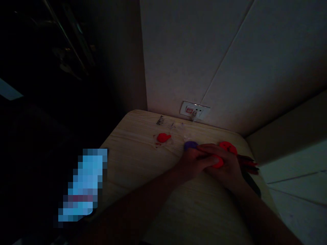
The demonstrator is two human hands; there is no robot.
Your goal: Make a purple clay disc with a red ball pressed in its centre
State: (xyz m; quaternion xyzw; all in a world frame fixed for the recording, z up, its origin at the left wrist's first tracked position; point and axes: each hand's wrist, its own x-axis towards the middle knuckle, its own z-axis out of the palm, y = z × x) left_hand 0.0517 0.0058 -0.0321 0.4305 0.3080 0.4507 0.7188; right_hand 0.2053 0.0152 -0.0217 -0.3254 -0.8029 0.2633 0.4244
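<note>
My left hand (194,161) and my right hand (226,166) come together low over the wooden table, closed around a soft-looking red lump of modelling clay (218,162). The left thumb lies across the lump, and the right hand's fingers wrap behind it. Just beyond the left fingers is a purple lump (190,145), partly covered by the hand. A flattened red piece (228,147) with dark marks lies behind my right hand. Further left, another red lump with a pointed end (163,137) rests on what seems to be clear film.
Dark and red strips (249,164) lie on the table (143,163) at the right, beside a dark object (251,183) partly under my forearm. A wall socket (195,110) with a plug sits behind the table. A lit, pixelated screen (87,180) is at lower left.
</note>
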